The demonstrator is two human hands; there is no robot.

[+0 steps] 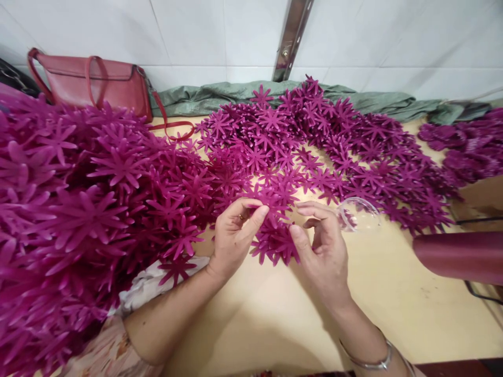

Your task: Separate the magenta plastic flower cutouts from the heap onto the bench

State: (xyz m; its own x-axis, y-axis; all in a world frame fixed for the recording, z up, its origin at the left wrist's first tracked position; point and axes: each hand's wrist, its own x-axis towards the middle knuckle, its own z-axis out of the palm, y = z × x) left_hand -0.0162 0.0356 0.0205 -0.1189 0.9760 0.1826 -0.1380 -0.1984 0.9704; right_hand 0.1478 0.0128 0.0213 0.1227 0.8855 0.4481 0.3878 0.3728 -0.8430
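Magenta star-shaped flower pieces (275, 141) lie spread across a pale yellow table (275, 319). A tall heap of the same flower pieces (78, 209) fills the left side. My left hand (233, 235) pinches a small bunch of flower pieces (275, 243) with thumb and fingers. My right hand (324, 251) closes on the same bunch from the right, fingers curled over its top. A small clear plastic cup (359, 214) lies just beyond my right hand.
A red handbag (90, 81) stands against the white tiled wall at the back left. Green cloth (220, 97) runs along the table's back edge. A dark red roll (459, 256) lies at the right, with more flower pieces (467, 146) beyond it.
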